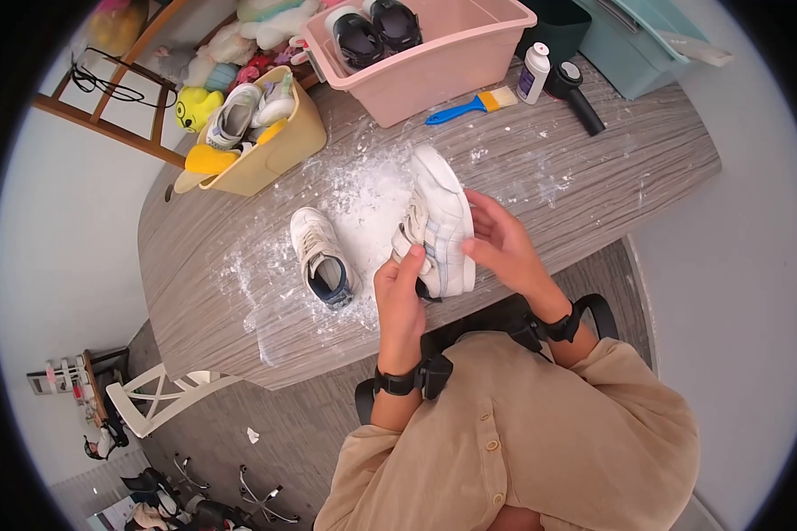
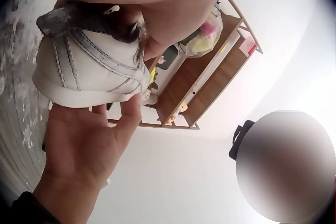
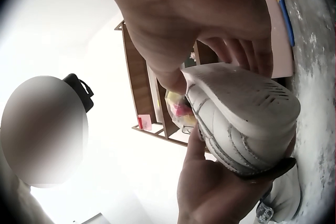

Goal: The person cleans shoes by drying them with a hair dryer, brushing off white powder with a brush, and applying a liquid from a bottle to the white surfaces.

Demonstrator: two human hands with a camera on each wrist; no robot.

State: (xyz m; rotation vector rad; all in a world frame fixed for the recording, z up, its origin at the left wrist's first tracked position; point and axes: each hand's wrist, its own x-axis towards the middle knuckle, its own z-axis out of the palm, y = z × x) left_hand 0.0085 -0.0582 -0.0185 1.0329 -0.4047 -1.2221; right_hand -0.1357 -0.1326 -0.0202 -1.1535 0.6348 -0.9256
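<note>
Both hands hold a white sneaker (image 1: pixel 445 232) tilted on its side above the table, its sole facing right. My left hand (image 1: pixel 400 296) grips it by the heel opening, thumb on the upper by the laces. In the left wrist view, the left hand's (image 2: pixel 173 11) fingers reach into the dark collar. My right hand (image 1: pixel 506 252) holds the sole edge, with the thumb at the rim and the fingers along the bottom. The pale sole (image 3: pixel 247 95) shows grooves and small dark specks in the right wrist view. The matching sneaker (image 1: pixel 321 252) stands upright to the left.
White powder (image 1: pixel 363 199) is scattered over the wood-grain table (image 1: pixel 204 310). Behind stand a yellow bin (image 1: pixel 279 150) with shoes, a pink bin (image 1: pixel 434 75) with dark shoes, a blue-handled brush (image 1: pixel 469 106), a white bottle (image 1: pixel 533 73), a black handled tool (image 1: pixel 577 97) and a teal bin (image 1: pixel 633 53).
</note>
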